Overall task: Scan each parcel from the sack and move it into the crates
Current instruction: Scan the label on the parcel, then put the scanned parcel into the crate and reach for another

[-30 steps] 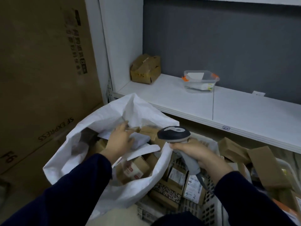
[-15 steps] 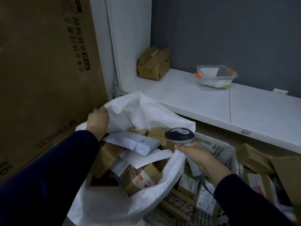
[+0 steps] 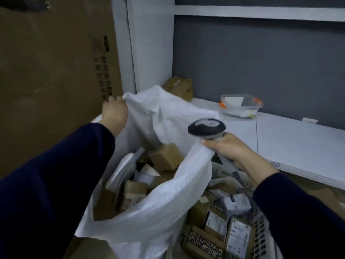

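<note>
A white sack [image 3: 155,212] stands open in front of me, full of several brown cardboard parcels [image 3: 165,156] and white mailers. My left hand [image 3: 114,112] grips the sack's far left rim and holds it raised. My right hand [image 3: 231,150] holds the grey barcode scanner [image 3: 206,127] by its handle and also pinches the sack's right rim. To the lower right a white slatted crate [image 3: 261,238] holds several labelled parcels [image 3: 237,234].
A large brown carton [image 3: 52,75] stands upright on the left. A white shelf [image 3: 298,139] runs along the grey wall, carrying a small cardboard box [image 3: 182,86] and a clear plastic tub [image 3: 240,105]. More cardboard lies under the shelf at right.
My left hand left the parcels inside the sack, took its left rim and lifted it. My right hand with the scanner took hold of the right rim, pulling the sack's mouth wider.
</note>
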